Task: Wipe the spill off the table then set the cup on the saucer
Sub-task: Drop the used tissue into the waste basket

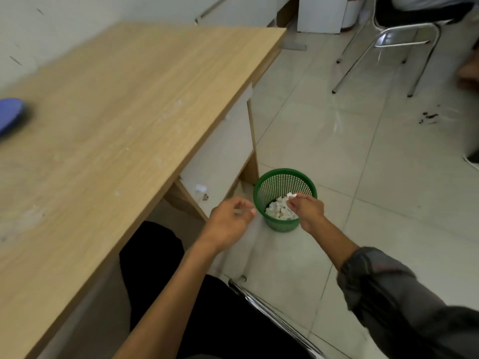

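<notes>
My right hand (308,209) is over the green mesh waste bin (285,185) on the floor and pinches a small white wad of tissue (291,195) at its fingertips. My left hand (230,220) hovers beside the bin, below the table edge, its fingers loosely curled and holding nothing. The wooden table (124,104) stretches to my left; its top shows faint pale smears. A blurred blue saucer (10,114) lies at the far left edge of the view. No cup is in view.
Crumpled white tissues (278,209) lie in the bin. A white drawer unit (220,151) hangs under the table. A chrome-legged chair (394,42) stands at the back right on the tiled floor. My own chair's chrome frame (272,314) is below me.
</notes>
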A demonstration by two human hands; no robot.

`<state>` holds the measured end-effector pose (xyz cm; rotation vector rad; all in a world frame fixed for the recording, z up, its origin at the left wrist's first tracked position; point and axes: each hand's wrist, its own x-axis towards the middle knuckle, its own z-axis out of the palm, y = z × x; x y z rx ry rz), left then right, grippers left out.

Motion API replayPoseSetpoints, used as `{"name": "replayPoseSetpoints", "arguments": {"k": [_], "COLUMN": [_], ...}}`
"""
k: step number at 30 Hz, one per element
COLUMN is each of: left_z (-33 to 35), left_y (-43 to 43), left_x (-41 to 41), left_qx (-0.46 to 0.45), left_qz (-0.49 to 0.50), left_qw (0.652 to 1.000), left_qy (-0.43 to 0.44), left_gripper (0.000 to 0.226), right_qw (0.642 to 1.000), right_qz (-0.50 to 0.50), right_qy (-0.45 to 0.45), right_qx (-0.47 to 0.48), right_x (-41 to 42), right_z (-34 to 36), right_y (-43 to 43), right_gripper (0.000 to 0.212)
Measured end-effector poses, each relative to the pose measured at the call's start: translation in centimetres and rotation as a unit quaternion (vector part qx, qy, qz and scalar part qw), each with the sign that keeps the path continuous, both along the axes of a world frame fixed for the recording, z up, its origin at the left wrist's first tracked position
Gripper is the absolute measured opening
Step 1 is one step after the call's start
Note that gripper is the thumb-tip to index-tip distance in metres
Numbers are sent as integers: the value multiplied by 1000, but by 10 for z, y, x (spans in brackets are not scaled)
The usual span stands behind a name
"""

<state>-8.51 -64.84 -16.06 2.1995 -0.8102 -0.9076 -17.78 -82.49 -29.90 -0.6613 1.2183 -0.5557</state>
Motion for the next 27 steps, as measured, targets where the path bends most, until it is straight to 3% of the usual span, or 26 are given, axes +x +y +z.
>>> {"name": "replayPoseSetpoints", "arguments": {"k": [3, 6, 8, 11, 14, 21, 27], "left_z": [-6, -9, -9, 2, 30, 123, 192], "left_y": [1, -2, -5, -11, -23, -42, -17], "left_x": [7, 11, 13, 17, 22, 43, 69], "left_qx": [20, 29, 35, 56, 43, -79, -170], "left_qz": [4, -2, -12, -39, -64, -22, 37], "left_qw": [1000, 1000, 999, 997, 996, 991, 972], "left_qy": [-6, -11, -18, -20, -39, -110, -156], "left_gripper": [15, 15, 15, 20, 22, 14, 20], "right_qw": [997, 995, 993, 979, 962, 872, 810], "right_qz": [-54, -39, 16, 116, 165, 115, 106], "right_qy": [13, 50, 103, 161, 134, 40, -43], "right_qx": [49, 77, 55, -45, -173, -475, -575], "right_x": [24, 42, 48, 58, 67, 81, 105], "right_z": [-23, -39, -39, -24, 15, 162, 262], "right_y": [-19, -33, -38, -41, -39, -27, 6], "right_gripper": [11, 21, 5, 18, 38, 25, 21]}}
